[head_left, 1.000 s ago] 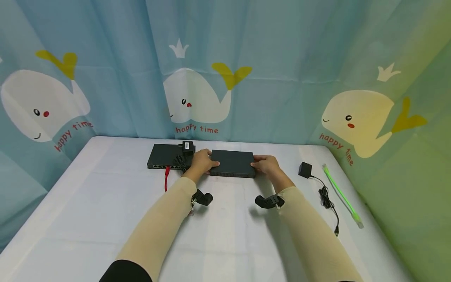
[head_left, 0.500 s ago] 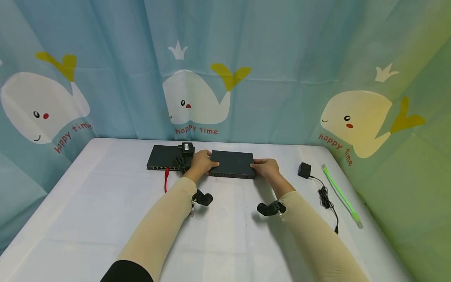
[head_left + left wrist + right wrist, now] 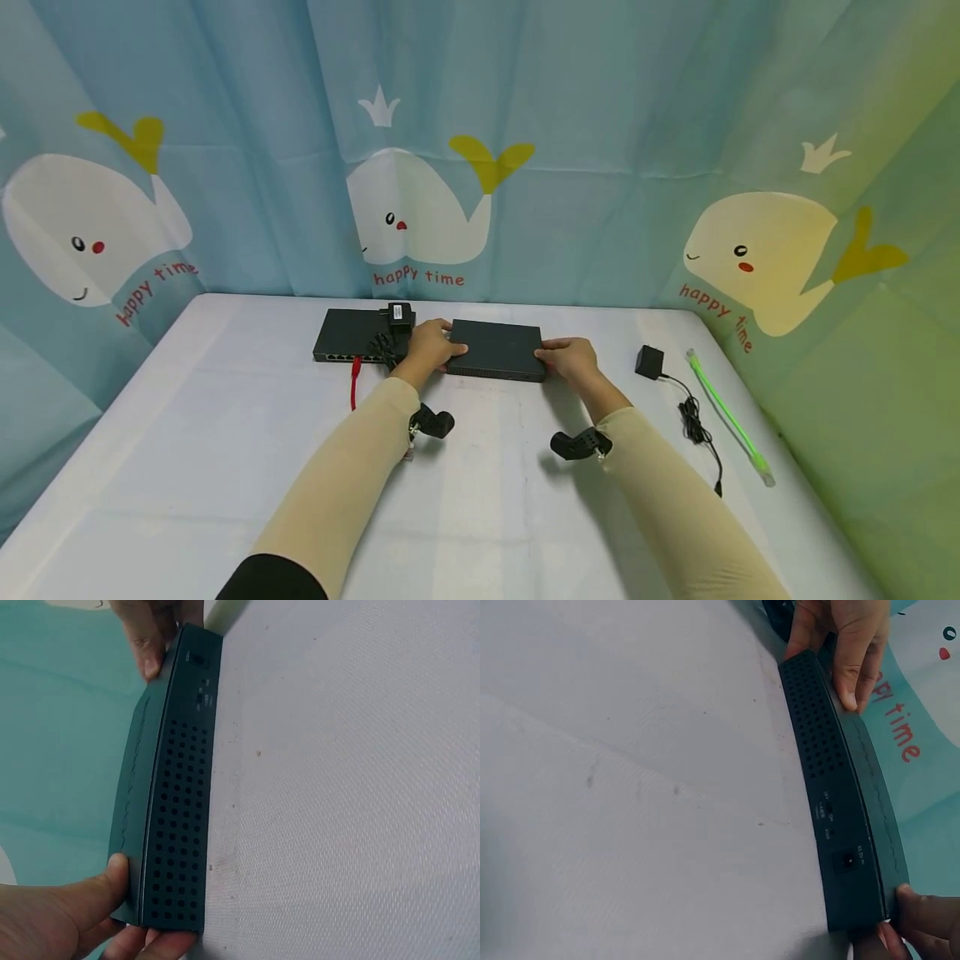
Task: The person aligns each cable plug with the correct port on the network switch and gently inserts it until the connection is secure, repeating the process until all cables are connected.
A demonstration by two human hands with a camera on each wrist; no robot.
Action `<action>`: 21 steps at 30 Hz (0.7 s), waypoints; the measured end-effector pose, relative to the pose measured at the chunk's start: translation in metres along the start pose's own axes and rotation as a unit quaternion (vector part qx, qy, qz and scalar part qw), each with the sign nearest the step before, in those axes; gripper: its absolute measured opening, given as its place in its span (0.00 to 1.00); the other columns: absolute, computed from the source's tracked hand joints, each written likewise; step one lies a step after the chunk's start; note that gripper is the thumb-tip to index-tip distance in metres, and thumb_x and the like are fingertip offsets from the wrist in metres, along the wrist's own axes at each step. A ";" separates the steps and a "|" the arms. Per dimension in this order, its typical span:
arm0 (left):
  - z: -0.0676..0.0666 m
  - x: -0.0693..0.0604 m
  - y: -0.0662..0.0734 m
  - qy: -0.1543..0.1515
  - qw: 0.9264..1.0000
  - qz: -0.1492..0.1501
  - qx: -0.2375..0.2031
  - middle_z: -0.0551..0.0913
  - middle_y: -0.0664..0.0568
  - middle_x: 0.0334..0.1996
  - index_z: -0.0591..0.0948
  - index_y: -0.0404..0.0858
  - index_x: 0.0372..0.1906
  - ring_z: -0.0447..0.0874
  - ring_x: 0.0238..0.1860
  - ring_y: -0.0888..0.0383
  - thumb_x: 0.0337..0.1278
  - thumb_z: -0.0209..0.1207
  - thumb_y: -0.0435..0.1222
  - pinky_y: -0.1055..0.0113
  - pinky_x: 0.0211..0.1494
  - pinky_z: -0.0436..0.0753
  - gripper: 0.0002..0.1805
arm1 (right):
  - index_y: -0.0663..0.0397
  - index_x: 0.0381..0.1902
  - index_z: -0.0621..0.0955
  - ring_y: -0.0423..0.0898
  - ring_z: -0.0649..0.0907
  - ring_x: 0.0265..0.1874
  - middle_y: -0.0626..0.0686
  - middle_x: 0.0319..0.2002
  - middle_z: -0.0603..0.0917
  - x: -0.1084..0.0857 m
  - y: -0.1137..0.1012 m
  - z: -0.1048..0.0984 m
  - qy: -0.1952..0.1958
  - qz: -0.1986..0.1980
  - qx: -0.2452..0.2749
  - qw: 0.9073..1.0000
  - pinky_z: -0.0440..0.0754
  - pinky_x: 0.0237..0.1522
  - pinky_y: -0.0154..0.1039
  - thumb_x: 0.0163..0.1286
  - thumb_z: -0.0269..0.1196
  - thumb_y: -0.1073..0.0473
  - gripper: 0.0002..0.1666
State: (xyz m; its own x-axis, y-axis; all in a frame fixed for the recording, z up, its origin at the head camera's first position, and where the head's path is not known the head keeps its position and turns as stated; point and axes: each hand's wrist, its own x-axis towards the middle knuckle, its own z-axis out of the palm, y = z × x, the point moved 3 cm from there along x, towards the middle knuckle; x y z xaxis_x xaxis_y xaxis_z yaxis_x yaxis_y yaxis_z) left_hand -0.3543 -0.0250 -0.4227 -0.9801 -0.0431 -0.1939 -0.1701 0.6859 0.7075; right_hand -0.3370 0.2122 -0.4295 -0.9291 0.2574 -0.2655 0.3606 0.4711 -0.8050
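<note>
In the head view a flat black network switch (image 3: 495,350) lies at the table's far middle. My left hand (image 3: 427,347) grips its left end, thumb on top and fingers underneath, as the left wrist view shows. At the other end my right hand (image 3: 568,358) holds it the same way. The switch's near side has rows of vent holes and, in the right wrist view, a round power socket (image 3: 847,860). Just left of my left hand sits a second black switch (image 3: 348,331) with a row of ports and a red network cable (image 3: 354,383) plugged in.
A black power adapter (image 3: 401,315) with a bundled cord rests on the second switch. Another adapter (image 3: 649,362) with a coiled cord and a green network cable (image 3: 727,417) lie on the white table (image 3: 187,467) at right. A whale-print curtain (image 3: 600,125) hangs behind.
The held switch has shifted very slightly to the right at its right end. My right wrist has moved a little to the right; my left hand looks nearly still.
</note>
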 end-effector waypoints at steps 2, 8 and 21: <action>0.001 0.001 0.000 -0.003 1.000 -0.004 -0.002 0.75 0.39 0.63 0.75 0.40 0.67 0.78 0.15 0.59 0.57 0.69 0.41 0.68 0.26 0.85 0.32 | 0.63 0.58 0.81 0.45 0.84 0.45 0.63 0.58 0.81 -0.001 0.001 -0.001 0.000 -0.001 -0.001 1.000 0.79 0.44 0.36 0.69 0.66 0.59 0.22; 0.006 0.010 -0.003 -0.015 1.000 -0.021 -0.015 0.74 0.40 0.64 0.75 0.41 0.67 0.85 0.24 0.52 0.57 0.70 0.40 0.65 0.29 0.87 0.32 | 0.64 0.59 0.80 0.38 0.83 0.37 0.63 0.58 0.81 -0.008 0.002 -0.009 -0.032 -0.001 0.001 1.000 0.82 0.41 0.30 0.70 0.65 0.60 0.22; 0.002 0.001 -0.002 -0.008 1.000 -0.010 -0.012 0.76 0.39 0.63 0.74 0.40 0.67 0.86 0.26 0.52 0.58 0.69 0.42 0.66 0.28 0.86 0.32 | 0.79 0.64 0.69 0.33 0.87 0.33 0.64 0.50 0.85 -0.051 0.023 -0.109 -0.129 -0.068 0.011 0.989 0.87 0.41 0.31 0.73 0.60 0.62 0.30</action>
State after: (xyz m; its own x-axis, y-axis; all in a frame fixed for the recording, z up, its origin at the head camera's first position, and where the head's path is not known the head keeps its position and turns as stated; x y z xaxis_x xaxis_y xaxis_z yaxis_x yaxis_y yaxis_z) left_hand -0.3548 -0.0248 -0.4255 -0.9744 -0.0448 -0.2201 -0.1931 0.6676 0.7191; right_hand -0.2721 0.3018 -0.3763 -0.9601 -0.0318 -0.2778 0.2316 0.4666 -0.8536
